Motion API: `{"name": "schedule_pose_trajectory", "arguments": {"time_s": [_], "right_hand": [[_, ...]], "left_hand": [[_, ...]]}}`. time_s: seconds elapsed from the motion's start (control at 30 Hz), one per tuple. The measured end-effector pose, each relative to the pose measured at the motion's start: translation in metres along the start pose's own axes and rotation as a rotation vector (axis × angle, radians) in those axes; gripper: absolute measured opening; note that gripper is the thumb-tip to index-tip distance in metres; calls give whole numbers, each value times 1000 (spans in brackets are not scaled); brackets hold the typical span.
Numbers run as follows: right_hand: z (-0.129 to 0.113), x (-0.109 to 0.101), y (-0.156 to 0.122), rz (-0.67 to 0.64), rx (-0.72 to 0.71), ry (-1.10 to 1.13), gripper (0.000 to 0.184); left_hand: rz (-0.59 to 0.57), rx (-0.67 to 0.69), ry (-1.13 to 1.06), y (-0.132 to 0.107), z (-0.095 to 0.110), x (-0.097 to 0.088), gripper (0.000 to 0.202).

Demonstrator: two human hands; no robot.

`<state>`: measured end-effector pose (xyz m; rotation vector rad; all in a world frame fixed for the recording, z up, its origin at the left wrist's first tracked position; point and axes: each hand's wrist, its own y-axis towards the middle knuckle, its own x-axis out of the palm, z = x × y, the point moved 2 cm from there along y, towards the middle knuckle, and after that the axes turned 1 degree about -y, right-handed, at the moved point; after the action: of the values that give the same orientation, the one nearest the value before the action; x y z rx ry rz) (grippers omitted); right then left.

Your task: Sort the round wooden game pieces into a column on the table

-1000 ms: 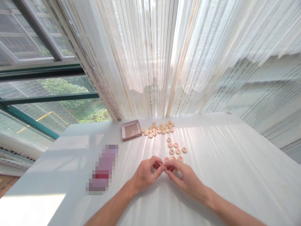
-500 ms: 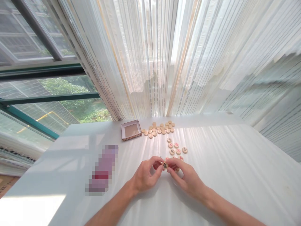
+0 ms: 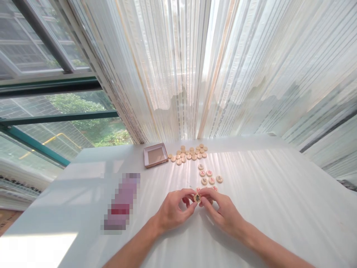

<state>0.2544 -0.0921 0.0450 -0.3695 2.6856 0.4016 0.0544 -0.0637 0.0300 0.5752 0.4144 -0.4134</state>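
Observation:
Between the fingertips of both hands is a round Chinese chess piece (image 3: 197,198) with a black character facing me. My left hand (image 3: 176,209) pinches it from the left, and my right hand (image 3: 219,208) grips its right edge. Just beyond my fingers lie several face-up pieces with red or black characters, among them a red-marked piece (image 3: 211,180) and a black-marked piece (image 3: 219,179). Some pieces nearest my hands are partly covered by the fingers.
Farther back, several plain-topped pieces (image 3: 189,156) lie in a loose group beside an open shallow box (image 3: 155,155). A blurred purple object (image 3: 122,201) is on the left of the white table (image 3: 267,208). String curtains (image 3: 184,74) hang behind the far edge.
The held piece has turned slightly, so its character sits at a different angle. Both hands stay nearly in place, with the fingers shifting a little around it.

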Motion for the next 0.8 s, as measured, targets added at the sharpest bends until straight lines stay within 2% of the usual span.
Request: {"name": "schedule_pose_trajectory", "arguments": {"time_s": [0.23, 0.43, 0.63, 0.8], "right_hand": [[-1, 1, 2, -5, 33, 40, 12], [2, 0, 1, 34, 39, 1, 19], [1, 0, 0, 21, -5, -38, 20], [-2, 0, 0, 20, -56, -35, 16]], "left_hand": [[5, 77, 77, 1, 6, 1, 25], [-14, 138, 152, 1, 11, 2, 25], [24, 135, 156, -4, 5, 2, 31], [14, 75, 54, -4, 1, 2, 31]]}}
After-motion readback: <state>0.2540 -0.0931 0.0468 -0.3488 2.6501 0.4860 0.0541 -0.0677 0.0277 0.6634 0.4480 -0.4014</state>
